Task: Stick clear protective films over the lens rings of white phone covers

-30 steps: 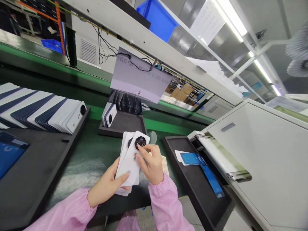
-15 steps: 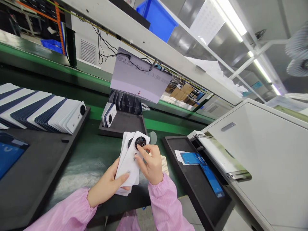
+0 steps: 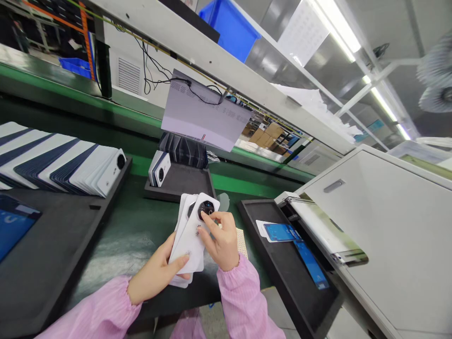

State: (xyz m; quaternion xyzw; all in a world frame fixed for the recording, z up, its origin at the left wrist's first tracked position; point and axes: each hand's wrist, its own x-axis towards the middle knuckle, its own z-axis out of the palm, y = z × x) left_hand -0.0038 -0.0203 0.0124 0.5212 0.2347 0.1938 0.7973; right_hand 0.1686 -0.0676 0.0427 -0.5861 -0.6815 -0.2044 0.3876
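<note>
My left hand [image 3: 157, 273] grips a small fanned stack of white, phone-shaped back panels [image 3: 185, 249], its thumb pressed across the lower front. The top panel carries a round black camera area [image 3: 205, 209] at its upper end and small dark printing below. Over that panel, my right hand [image 3: 221, 238] has its index fingertip at the edge of the camera area, with the thumb lower down and apart from it. Its other fingers are bent. Behind the top panel, part of another dark camera circle shows. The left fingers under the stack are mostly hidden.
A black tray [image 3: 70, 226] on the left holds a long row of white and dark-blue panels [image 3: 63, 162]. A smaller black tray [image 3: 187, 176] stands ahead, below a monitor [image 3: 205, 110]. On the right, another black tray [image 3: 282, 268] bears blue phone-shaped pieces [image 3: 310, 263] beside a white cabinet [image 3: 388, 226].
</note>
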